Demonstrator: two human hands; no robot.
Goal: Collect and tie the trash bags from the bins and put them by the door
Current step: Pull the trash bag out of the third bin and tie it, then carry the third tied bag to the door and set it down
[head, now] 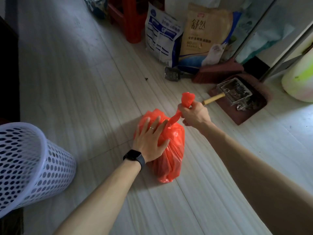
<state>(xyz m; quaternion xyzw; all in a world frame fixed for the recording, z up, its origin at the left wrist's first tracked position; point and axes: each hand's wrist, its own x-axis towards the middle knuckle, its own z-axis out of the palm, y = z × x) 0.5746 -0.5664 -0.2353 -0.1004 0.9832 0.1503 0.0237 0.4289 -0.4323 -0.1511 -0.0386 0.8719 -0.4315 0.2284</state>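
Observation:
A full red trash bag [171, 155] stands on the pale wood-pattern floor in the middle of the view. My left hand [149, 139], with a ring and a black watch at the wrist, lies flat with spread fingers against the bag's left side. My right hand [194, 113] grips the bag's twisted neck [175, 118] and holds it up and to the right; the loose red end [187, 97] sticks out above the fist. A white perforated plastic bin [28, 165] stands at the lower left, with no bag visible in it.
Behind the bag lie a dark red dustpan [237, 119] holding a wire cage with a wooden handle, a red broom [218, 72] and a small black scoop [171, 74]. Two pet-food sacks [203, 33] and a red stool [130, 19] stand at the back. A sliding door frame [284, 48] is at right.

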